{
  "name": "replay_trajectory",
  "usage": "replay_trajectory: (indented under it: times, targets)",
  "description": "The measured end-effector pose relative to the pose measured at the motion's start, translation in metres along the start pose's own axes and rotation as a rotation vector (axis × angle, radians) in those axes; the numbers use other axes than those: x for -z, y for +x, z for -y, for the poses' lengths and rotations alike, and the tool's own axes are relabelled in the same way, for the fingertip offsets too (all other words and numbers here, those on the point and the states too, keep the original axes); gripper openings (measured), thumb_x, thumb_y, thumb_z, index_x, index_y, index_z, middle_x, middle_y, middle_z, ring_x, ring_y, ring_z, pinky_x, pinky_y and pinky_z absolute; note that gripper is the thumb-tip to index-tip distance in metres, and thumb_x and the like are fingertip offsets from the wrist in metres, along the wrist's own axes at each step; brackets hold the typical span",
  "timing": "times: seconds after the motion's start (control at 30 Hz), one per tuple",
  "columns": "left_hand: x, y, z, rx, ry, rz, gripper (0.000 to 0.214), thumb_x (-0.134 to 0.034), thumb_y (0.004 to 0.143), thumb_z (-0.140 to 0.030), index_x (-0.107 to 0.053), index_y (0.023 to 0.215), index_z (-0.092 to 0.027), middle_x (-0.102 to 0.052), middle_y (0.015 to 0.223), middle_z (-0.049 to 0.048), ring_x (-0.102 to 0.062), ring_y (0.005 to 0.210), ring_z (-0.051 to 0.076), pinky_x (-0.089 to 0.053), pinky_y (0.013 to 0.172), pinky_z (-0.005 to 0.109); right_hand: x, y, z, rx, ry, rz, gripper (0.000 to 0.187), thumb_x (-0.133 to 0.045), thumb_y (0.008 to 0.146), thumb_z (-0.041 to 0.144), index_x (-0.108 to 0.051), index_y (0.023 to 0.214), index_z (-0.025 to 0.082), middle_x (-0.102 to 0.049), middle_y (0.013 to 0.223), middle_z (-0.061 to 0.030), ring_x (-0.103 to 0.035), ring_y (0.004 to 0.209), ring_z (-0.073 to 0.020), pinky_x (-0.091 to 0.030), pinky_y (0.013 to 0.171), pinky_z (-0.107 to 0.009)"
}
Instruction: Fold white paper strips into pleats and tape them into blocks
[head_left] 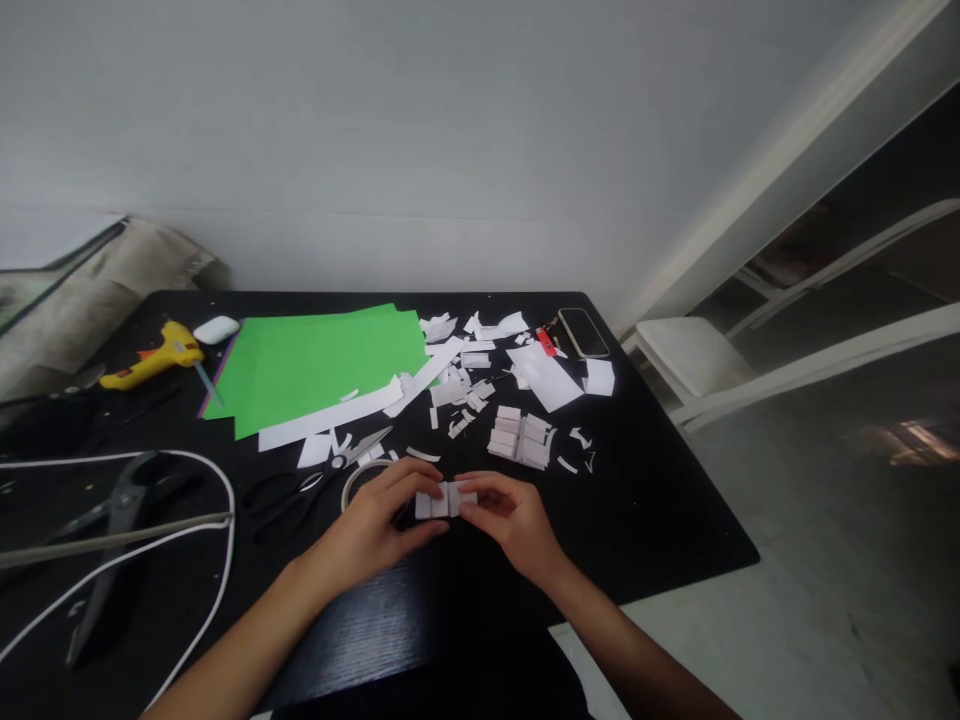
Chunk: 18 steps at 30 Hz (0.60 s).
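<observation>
A small folded white paper piece (450, 498) is held between my two hands, close to the table's front. My left hand (386, 508) pinches its left end between thumb and fingers. At the right end, my right hand (511, 520) grips it the same way. Just beyond, a larger folded white paper piece (520, 437) with several raised pleats lies on the black table. Scissors (337, 465) with dark handles lie left of my left hand, and a pale ring-shaped roll (352, 485) is partly hidden behind that hand.
Green sheets (322, 365) cover the back left, with a yellow glue gun (161, 358) and a white mouse-shaped object (216, 329) beside them. White paper scraps (457, 385) spread across the middle. A phone (583, 333) lies back right. A white cable (225, 545) loops over larger dark scissors (112, 560).
</observation>
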<state>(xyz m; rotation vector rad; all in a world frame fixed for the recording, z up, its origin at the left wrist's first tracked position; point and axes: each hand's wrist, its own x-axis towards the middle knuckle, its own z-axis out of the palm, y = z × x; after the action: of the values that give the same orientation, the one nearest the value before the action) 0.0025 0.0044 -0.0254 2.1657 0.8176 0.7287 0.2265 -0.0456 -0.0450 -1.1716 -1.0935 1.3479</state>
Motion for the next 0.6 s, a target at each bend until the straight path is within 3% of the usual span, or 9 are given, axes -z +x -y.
replay_trajectory:
  times: [0.2, 0.3, 0.4, 0.6]
  targets:
    - [0.000, 0.001, -0.003, 0.045, -0.022, -0.010, 0.009, -0.059, 0.102, -0.028, -0.063, 0.098, -0.022, -0.067, 0.117, 0.0073, -0.067, 0.101, 0.019, -0.054, 0.088, 0.035, -0.003, -0.001, 0.001, -0.016, 0.034, -0.007, 0.028, -0.088, 0.073, 0.027, -0.078, 0.099, 0.024, -0.080, 0.106, -0.0048, -0.078, 0.097, -0.0231, -0.063, 0.091, -0.039]
    - [-0.004, 0.001, 0.001, 0.157, -0.044, -0.077, 0.013, -0.064, 0.098, -0.033, -0.060, 0.095, -0.021, -0.067, 0.101, 0.0046, -0.063, 0.083, 0.016, -0.051, 0.073, 0.030, -0.009, -0.002, 0.003, -0.055, 0.042, -0.001, 0.032, -0.088, 0.073, 0.024, -0.075, 0.103, 0.023, -0.079, 0.092, -0.0015, -0.077, 0.087, -0.0194, -0.062, 0.084, -0.033]
    - [-0.006, 0.002, 0.004, 0.303, -0.088, -0.134, 0.024, -0.072, 0.092, -0.040, -0.061, 0.101, -0.021, -0.062, 0.082, -0.0010, -0.056, 0.069, 0.014, -0.046, 0.062, 0.026, -0.015, -0.002, 0.006, -0.094, 0.061, 0.011, 0.037, -0.088, 0.073, 0.023, -0.075, 0.108, 0.023, -0.079, 0.096, -0.0012, -0.075, 0.090, -0.0175, -0.060, 0.084, -0.029]
    - [-0.003, 0.005, -0.001, 0.352, -0.194, -0.124, 0.030, -0.072, 0.091, -0.047, -0.068, 0.105, -0.021, -0.065, 0.081, -0.0005, -0.057, 0.071, 0.015, -0.044, 0.063, 0.026, -0.019, 0.000, 0.014, -0.118, 0.101, 0.027, 0.039, -0.090, 0.071, 0.024, -0.074, 0.107, 0.024, -0.078, 0.096, -0.0012, -0.075, 0.092, -0.0189, -0.060, 0.085, -0.031]
